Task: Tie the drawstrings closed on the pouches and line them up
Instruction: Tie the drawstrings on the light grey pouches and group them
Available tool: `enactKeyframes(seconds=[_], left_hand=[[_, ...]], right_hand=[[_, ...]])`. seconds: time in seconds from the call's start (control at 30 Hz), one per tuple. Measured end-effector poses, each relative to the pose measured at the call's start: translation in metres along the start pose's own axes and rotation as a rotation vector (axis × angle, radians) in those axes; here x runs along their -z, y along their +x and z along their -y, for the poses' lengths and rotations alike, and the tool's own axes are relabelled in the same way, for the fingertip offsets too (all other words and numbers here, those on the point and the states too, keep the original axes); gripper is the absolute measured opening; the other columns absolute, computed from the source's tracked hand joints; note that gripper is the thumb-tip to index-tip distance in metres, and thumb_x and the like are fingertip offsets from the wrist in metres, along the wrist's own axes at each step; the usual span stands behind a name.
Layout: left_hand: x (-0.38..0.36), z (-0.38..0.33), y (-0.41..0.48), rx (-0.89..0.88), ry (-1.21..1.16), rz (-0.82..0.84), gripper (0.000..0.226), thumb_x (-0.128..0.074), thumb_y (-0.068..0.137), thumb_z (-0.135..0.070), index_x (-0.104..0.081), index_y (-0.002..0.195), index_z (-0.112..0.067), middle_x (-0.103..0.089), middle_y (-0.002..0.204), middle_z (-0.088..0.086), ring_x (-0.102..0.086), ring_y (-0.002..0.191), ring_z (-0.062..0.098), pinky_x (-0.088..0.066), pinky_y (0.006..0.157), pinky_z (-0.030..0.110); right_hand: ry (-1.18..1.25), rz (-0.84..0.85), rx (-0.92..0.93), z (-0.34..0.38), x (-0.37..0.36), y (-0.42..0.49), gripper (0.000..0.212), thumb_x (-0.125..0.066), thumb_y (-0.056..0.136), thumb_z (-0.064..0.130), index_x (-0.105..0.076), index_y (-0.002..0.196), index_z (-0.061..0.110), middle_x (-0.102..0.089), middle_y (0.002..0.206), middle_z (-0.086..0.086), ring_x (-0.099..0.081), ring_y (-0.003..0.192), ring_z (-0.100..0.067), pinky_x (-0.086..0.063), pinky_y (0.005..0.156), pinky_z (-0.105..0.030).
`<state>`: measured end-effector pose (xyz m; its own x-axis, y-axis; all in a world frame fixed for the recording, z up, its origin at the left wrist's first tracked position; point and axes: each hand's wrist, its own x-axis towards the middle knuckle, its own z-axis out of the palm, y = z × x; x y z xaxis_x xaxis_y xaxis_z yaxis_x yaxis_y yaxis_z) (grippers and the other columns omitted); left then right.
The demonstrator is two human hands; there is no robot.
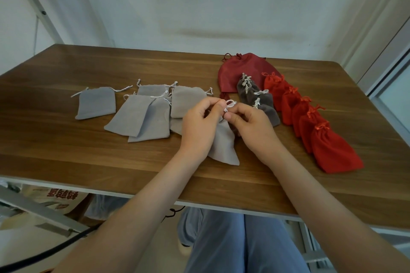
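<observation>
A light grey pouch (223, 144) lies between my hands at the table's middle, its neck gathered. My left hand (199, 124) and my right hand (250, 124) both pinch its white drawstring (229, 104), which forms a small loop above my fingertips. Several flat, open grey pouches (142, 117) lie loose to the left. To the right, a row of tied darker grey pouches (264, 102) overlaps in a line. Beside it runs a row of tied bright red pouches (328, 148). A larger dark red pouch (239, 68) lies behind both rows.
The wooden table (88, 157) has bare surface along its front edge and at the far left. A white wall stands behind it. Below the front edge I see my legs in blue trousers, a black cable and a printed bag on the floor.
</observation>
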<state>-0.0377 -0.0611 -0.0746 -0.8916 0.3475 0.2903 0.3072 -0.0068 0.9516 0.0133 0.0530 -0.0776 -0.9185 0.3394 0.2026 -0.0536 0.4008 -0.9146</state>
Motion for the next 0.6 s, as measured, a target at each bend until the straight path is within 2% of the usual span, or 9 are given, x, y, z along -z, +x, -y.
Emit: enactKeyframes(seconds=[0.1, 0.23, 0.33, 0.4, 0.47, 0.53, 0.6], left_hand=[[0.001, -0.003, 0.003, 0.107, -0.104, 0.024, 0.017, -0.057, 0.093, -0.020, -0.068, 0.083, -0.029, -0.066, 0.072, -0.011, -0.061, 0.076, 0.001, -0.047, 0.074, 0.018], [0.001, -0.006, 0.005, 0.204, -0.336, 0.126, 0.021, -0.056, 0.093, -0.014, -0.071, 0.080, -0.018, -0.069, 0.076, -0.001, -0.062, 0.080, 0.012, -0.048, 0.082, 0.028], [0.001, -0.006, 0.007, 0.248, -0.393, 0.190, 0.020, -0.053, 0.094, -0.013, -0.068, 0.081, -0.014, -0.066, 0.078, 0.002, -0.059, 0.079, 0.014, -0.046, 0.085, 0.032], [0.003, -0.005, 0.008, 0.254, -0.368, 0.242, 0.019, -0.054, 0.094, -0.015, -0.068, 0.081, -0.016, -0.066, 0.079, -0.002, -0.059, 0.081, 0.012, -0.045, 0.085, 0.030], [0.006, -0.006, 0.007, 0.246, -0.293, 0.293, 0.016, -0.057, 0.092, -0.017, -0.068, 0.081, -0.020, -0.066, 0.078, -0.006, -0.059, 0.079, 0.007, -0.045, 0.077, 0.022], [0.008, -0.006, 0.006, 0.208, -0.154, 0.311, 0.013, -0.061, 0.090, -0.016, -0.066, 0.080, -0.020, -0.063, 0.074, -0.009, -0.056, 0.068, -0.002, -0.041, 0.062, 0.010], [0.011, -0.006, 0.007, 0.153, -0.035, 0.286, 0.009, -0.064, 0.088, -0.014, -0.066, 0.080, -0.018, -0.062, 0.072, -0.011, -0.054, 0.062, -0.005, -0.038, 0.054, 0.007]], right_hand=[[0.073, 0.021, -0.031, 0.003, 0.001, 0.001, 0.017, -0.053, 0.094, 0.010, -0.063, 0.080, 0.009, -0.058, 0.071, 0.003, -0.051, 0.071, -0.009, -0.040, 0.069, -0.029], [0.256, 0.020, -0.096, 0.008, 0.004, 0.000, 0.025, -0.048, 0.096, 0.007, -0.060, 0.076, 0.015, -0.060, 0.065, 0.013, -0.052, 0.069, -0.003, -0.040, 0.068, -0.018], [0.315, 0.010, -0.122, 0.009, 0.004, -0.001, 0.024, -0.048, 0.096, 0.009, -0.062, 0.077, 0.013, -0.062, 0.077, -0.005, -0.053, 0.079, -0.020, -0.042, 0.075, -0.032], [0.328, -0.018, -0.148, 0.009, 0.005, 0.000, 0.022, -0.050, 0.096, 0.011, -0.064, 0.078, 0.012, -0.062, 0.082, -0.013, -0.055, 0.080, -0.024, -0.043, 0.075, -0.036], [0.294, -0.054, -0.158, 0.007, 0.007, 0.000, 0.022, -0.052, 0.095, 0.015, -0.064, 0.076, 0.013, -0.062, 0.079, -0.012, -0.055, 0.076, -0.022, -0.043, 0.072, -0.034], [0.191, -0.102, -0.137, 0.004, 0.008, 0.001, 0.024, -0.052, 0.095, 0.019, -0.062, 0.074, 0.013, -0.060, 0.075, -0.008, -0.053, 0.074, -0.018, -0.042, 0.071, -0.032], [0.080, -0.143, -0.120, 0.002, 0.005, 0.001, 0.026, -0.051, 0.096, 0.019, -0.062, 0.075, 0.010, -0.058, 0.071, -0.003, -0.051, 0.070, -0.009, -0.040, 0.068, -0.025]])
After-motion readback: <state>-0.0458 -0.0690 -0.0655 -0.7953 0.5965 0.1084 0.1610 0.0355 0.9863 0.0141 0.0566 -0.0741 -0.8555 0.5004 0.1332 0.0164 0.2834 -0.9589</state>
